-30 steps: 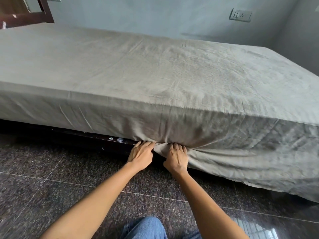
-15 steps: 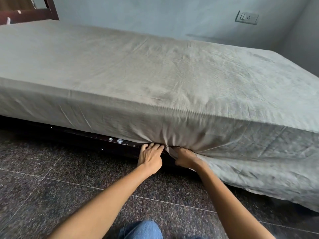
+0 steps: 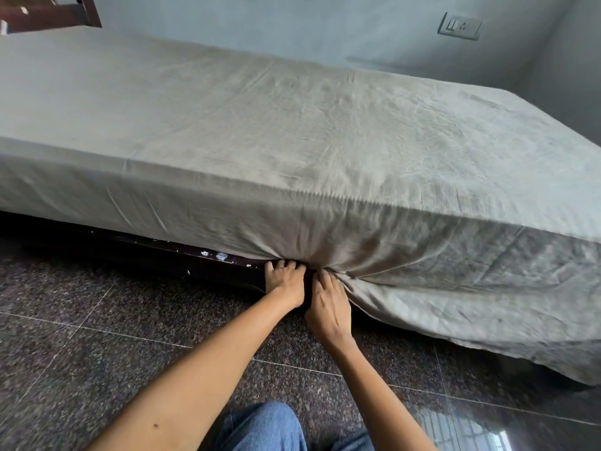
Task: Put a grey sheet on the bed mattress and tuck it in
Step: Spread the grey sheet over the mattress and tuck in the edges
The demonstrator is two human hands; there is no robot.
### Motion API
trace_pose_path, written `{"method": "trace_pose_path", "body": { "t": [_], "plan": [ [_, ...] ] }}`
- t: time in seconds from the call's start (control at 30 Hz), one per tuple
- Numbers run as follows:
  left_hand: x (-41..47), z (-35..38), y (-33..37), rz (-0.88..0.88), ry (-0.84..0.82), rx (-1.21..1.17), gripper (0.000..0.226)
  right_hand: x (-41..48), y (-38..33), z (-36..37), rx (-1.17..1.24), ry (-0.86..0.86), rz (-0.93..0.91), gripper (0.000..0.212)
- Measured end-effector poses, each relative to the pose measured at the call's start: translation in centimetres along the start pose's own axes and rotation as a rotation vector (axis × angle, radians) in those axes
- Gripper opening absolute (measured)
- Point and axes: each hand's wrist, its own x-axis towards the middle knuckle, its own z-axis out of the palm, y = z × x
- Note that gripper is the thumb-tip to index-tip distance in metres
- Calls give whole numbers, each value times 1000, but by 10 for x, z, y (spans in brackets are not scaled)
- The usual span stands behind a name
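Low down, the right hand (image 3: pixel 328 307) and left hand (image 3: pixel 284 279) meet at the near bottom edge of the covered mattress.
The right hand's fingers pinch a gathered fold of the grey sheet (image 3: pixel 292 141). The left hand's fingertips are hidden under the hem, so its grip is not discernible. Leftward the sheet is tucked above the dark bed frame (image 3: pixel 182 258). Rightward it hangs loose to the speckled floor (image 3: pixel 97 353), which lies open on the near side. The sheet's top is smooth and faintly creased.
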Motion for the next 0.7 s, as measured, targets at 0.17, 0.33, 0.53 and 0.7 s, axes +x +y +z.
{"method": "trace_pose_path", "body": {
  "t": [0.17,0.33,0.53,0.7],
  "plan": [
    [-11,4,-21,144,49,-103,66,20,4,-11,-147,-102,126,38],
    [-53,7,-23,167,226,-269,50,39,5,-11,-239,-173,223,26],
    [-74,14,-13,171,311,-443,47,32,15,-9,-192,-293,144,53],
    [-62,15,11,262,287,-445,48,11,56,-47,186,-306,-57,59]
  ]
}}
